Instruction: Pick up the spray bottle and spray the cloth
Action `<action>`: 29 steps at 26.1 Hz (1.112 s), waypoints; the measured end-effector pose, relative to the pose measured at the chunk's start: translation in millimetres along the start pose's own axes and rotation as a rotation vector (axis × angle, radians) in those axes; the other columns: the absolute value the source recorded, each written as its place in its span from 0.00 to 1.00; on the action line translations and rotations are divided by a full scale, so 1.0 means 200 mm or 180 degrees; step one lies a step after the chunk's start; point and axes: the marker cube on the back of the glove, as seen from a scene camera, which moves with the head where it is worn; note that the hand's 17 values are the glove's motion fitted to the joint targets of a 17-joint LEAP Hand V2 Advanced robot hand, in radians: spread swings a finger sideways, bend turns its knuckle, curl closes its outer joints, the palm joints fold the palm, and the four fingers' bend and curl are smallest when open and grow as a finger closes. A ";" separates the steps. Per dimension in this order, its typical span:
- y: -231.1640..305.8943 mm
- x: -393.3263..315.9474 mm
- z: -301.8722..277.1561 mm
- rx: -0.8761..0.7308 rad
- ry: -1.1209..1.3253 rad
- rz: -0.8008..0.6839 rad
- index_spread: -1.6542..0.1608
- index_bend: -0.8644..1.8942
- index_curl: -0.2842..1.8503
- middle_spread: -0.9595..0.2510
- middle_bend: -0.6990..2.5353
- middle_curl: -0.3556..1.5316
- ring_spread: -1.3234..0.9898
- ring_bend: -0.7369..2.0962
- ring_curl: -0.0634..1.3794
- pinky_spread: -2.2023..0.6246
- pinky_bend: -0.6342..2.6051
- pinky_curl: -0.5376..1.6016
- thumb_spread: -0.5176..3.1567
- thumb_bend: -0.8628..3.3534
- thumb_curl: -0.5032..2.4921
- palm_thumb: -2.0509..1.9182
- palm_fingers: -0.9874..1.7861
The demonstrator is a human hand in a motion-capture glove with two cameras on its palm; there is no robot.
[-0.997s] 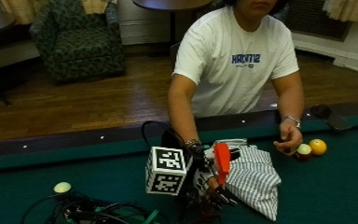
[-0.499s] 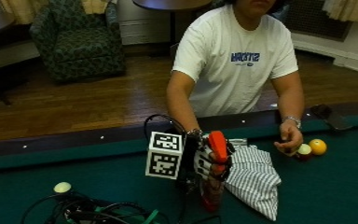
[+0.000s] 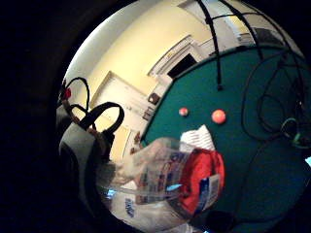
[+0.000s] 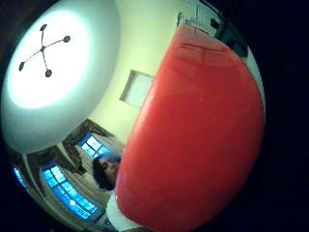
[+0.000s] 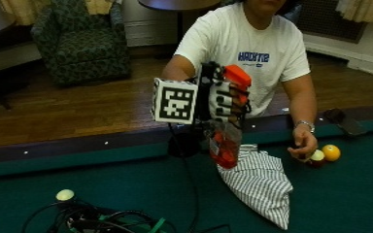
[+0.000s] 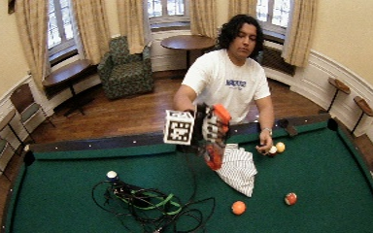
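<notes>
Already the spray bottle [image 5: 227, 141], clear-bodied with an orange head, is off the pool table [image 5: 122, 179] and hangs in the air above the near-left end of the striped cloth [image 5: 259, 182], which lies crumpled on the green felt just in front of the person. The gloved right hand [image 5: 222, 97] has its fingers curled round the bottle's neck below the orange head, so the pick-up looks done and the spraying is the step in hand. Next, I judge, the nozzle must be turned down toward the cloth and the trigger squeezed; the bare left hand [image 5: 301, 149] rests by two balls [image 5: 324, 154] to the right.
</notes>
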 end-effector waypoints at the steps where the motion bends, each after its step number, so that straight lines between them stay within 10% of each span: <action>1: -0.02 -0.05 -0.02 0.0021 0.0001 -0.0047 0.77 0.42 0.30 0.62 0.39 0.47 0.48 0.55 0.36 0.68 0.36 0.44 0.34 0.21 0.35 0.75 0.86; 13: -0.17 -0.49 -0.22 -0.0761 0.0270 0.0098 0.77 0.42 0.34 0.62 0.40 0.48 0.48 0.56 0.38 0.67 0.37 0.45 0.33 0.20 0.38 0.76 0.85; 29: -0.01 -0.05 0.26 -0.2510 0.0841 0.2050 0.77 0.42 0.37 0.62 0.40 0.50 0.48 0.56 0.39 0.67 0.37 0.45 0.32 0.20 0.40 0.75 0.84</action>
